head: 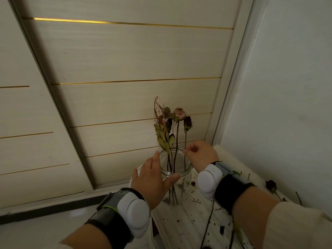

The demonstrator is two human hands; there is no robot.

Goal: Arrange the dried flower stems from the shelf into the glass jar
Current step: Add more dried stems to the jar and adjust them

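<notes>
Stems of dried flowers (177,133) are standing upright in the glass jar (179,174), which is sitting between the two hands. The left hand (152,178) is gripping the jar from its left side, fingers wrapping round the neck and the thumb lying across the near wall just under the rim. The right hand (201,155) is hovering at the rim's right edge, its fingers curling in and thumb and forefinger pinching the thin stem of the dark rose (187,123) just above the mouth. Directly beyond the left hand's fingertips a leafy sprig (164,137) is leaning out of the jar, and between it and the dark rose a pale pink rose (180,113) is rising highest above both hands.

Both wrists are wearing white devices (133,215) on dark straps. The jar is resting on a white shelf (188,221) that is running under the right forearm. On it, between the two forearms, a loose stem (208,223) is lying among dark crumbs (195,201), and to the right of the right wrist a dark flower head (271,185) is lying near the wall (287,87). Beyond both hands a cream panel with gold strips (125,60) is filling the background.
</notes>
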